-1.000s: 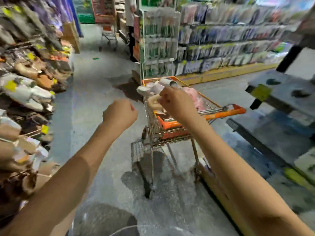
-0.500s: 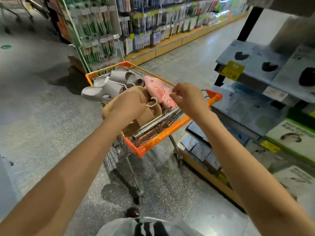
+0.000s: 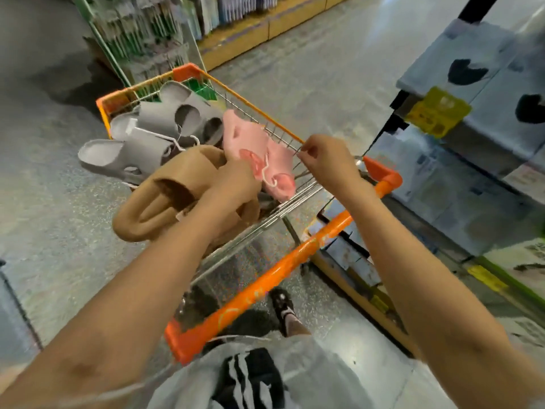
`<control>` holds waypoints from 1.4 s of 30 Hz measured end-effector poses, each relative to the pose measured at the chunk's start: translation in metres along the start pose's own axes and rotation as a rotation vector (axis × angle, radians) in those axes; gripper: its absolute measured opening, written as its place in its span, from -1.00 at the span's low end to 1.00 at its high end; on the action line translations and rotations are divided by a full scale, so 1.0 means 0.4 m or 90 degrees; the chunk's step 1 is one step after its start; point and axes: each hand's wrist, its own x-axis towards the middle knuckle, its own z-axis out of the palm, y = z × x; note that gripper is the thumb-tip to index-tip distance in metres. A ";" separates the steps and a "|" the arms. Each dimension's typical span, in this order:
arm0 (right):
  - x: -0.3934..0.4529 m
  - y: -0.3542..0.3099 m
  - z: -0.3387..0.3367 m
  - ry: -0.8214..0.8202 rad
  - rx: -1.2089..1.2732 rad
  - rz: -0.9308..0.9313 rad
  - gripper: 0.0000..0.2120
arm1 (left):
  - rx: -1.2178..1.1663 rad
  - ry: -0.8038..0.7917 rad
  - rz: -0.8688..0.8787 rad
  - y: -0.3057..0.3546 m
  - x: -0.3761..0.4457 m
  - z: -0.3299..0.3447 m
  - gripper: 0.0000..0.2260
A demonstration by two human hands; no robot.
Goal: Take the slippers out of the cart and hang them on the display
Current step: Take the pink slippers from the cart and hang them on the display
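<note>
One orange cart (image 3: 348, 221) holding two grey slippers (image 3: 165, 125), two tan slippers (image 3: 159, 202), two pink slippers (image 3: 250, 143), left hand (image 3: 236, 184) gripping the tan pair, right hand (image 3: 327, 160) pinching the cart's wire rim.

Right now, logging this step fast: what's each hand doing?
Left hand: gripping the tan slippers over the cart.
Right hand: fingers pinched at the cart's wire rim; whether it holds anything cannot be told.

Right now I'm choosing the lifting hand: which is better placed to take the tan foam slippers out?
Left. The left hand already rests on the tan foam slippers; the right hand is at the orange wire cart rim.
</note>
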 end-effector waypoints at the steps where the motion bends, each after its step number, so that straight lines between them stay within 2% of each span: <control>1: 0.040 0.016 0.006 -0.018 -0.005 -0.006 -0.78 | -0.008 -0.009 -0.030 0.007 0.026 0.005 -0.71; 6: 0.184 0.087 0.045 -0.079 -0.015 -0.045 -0.79 | -0.126 -0.021 -0.126 0.047 0.143 0.044 -0.71; 10: 0.247 0.123 0.088 -0.155 -0.001 -0.044 -0.76 | -0.109 -0.027 -0.277 0.079 0.189 0.084 -0.42; 13: 0.284 0.131 0.127 -0.235 0.016 -0.058 -0.71 | 0.016 -0.037 -0.248 0.099 0.198 0.100 -0.47; 16: 0.323 0.119 0.171 -0.334 -0.013 -0.122 -0.48 | 0.066 -0.045 -0.239 0.112 0.200 0.105 -0.59; 20: 0.380 0.090 0.231 -0.407 -0.019 -0.157 -0.29 | 0.014 -0.005 -0.268 0.111 0.197 0.123 -0.77; 24: 0.415 0.086 0.259 -0.485 0.039 -0.144 -0.10 | -0.033 0.038 -0.291 0.109 0.190 0.126 -0.73; 26: 0.429 0.096 0.268 -0.511 0.049 -0.143 -0.09 | -0.038 0.050 -0.285 0.103 0.192 0.130 -0.76; 30: 0.439 0.106 0.282 -0.488 0.070 -0.148 -0.16 | -0.028 0.034 -0.278 0.094 0.207 0.130 -0.80; 36: 0.441 0.100 0.263 -0.466 0.279 -0.093 -0.67 | -0.076 -0.006 -0.254 0.081 0.209 0.102 -0.81; 40: 0.459 0.081 0.236 -0.492 0.284 -0.036 -0.91 | -0.057 0.017 -0.246 0.069 0.192 0.057 -0.75; 42: 0.474 0.077 0.223 -0.512 0.290 -0.014 -0.91 | -0.057 0.035 -0.227 0.066 0.181 0.011 -0.79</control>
